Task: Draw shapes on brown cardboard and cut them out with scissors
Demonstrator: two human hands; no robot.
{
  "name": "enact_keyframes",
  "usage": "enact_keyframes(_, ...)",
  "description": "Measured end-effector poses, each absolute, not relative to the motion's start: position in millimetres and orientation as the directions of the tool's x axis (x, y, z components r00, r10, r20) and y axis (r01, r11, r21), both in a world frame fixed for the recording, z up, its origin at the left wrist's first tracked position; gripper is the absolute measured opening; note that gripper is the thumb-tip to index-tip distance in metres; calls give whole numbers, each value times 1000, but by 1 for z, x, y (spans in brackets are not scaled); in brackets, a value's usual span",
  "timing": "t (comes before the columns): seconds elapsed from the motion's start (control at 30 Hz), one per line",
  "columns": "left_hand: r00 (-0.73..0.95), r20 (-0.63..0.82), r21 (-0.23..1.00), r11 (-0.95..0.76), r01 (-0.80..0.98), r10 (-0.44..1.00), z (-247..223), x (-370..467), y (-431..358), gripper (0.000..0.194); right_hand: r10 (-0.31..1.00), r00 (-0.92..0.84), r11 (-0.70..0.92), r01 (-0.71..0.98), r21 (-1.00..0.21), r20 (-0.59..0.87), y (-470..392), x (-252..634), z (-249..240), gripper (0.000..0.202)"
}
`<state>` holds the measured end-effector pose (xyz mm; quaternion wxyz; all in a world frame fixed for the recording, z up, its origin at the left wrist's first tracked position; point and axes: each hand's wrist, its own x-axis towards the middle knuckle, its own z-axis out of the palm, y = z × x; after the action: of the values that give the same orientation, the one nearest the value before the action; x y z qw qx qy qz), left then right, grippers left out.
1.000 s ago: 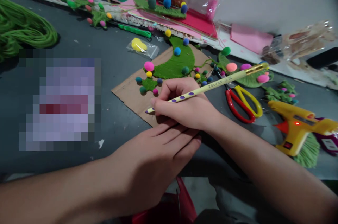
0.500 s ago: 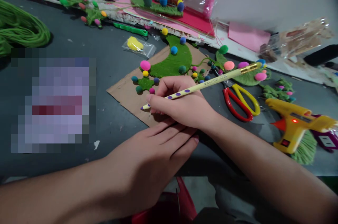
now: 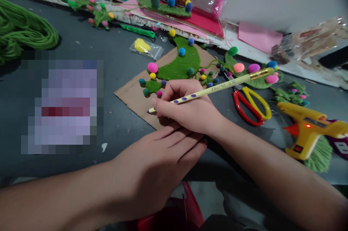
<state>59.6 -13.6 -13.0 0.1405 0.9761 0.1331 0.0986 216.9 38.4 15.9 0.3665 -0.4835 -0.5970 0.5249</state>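
Observation:
My right hand is closed around a pale yellow pencil with purple dots, its tip on or just above a piece of brown cardboard. Flat and palm down, my left hand has its fingers stretched out, the tips tucked beside and under my right hand at the cardboard's near edge. On the cardboard lies a green yarn-covered crescent with coloured pompoms. A small green star edged with pompoms sits just beyond the pencil tip. My right hand covers part of the cardboard.
Scissors with red and yellow handles lie right of my hand, near a yellow glue gun with a lit red light. Green yarn is at the left. A bagged yellow piece and a green cutter lie behind.
The whole view has shifted slightly, so the things appear a little further right. Both hands and the pencil keep nearly the same place on the cardboard.

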Motion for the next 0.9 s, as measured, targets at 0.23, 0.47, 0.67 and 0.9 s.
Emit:
enact_keyframes(0.23,945,211,289,-940,182,248,-13,56,-13,72,975,-216,-25,122,-992,-51,41,221,17,26)
enact_keyframes(0.47,934,240,326,-928,180,266,-15,57,-14,57,966,-246,-21,243,-970,-83,32,228,21,25)
enact_keyframes(0.67,949,204,352,-923,159,241,-11,55,-13,57,964,-259,134,278,-951,60,29,224,19,30)
enact_keyframes(0.9,949,203,410,-901,141,241,-11,53,-10,62,964,-264,113,313,-943,28,29,224,15,29)
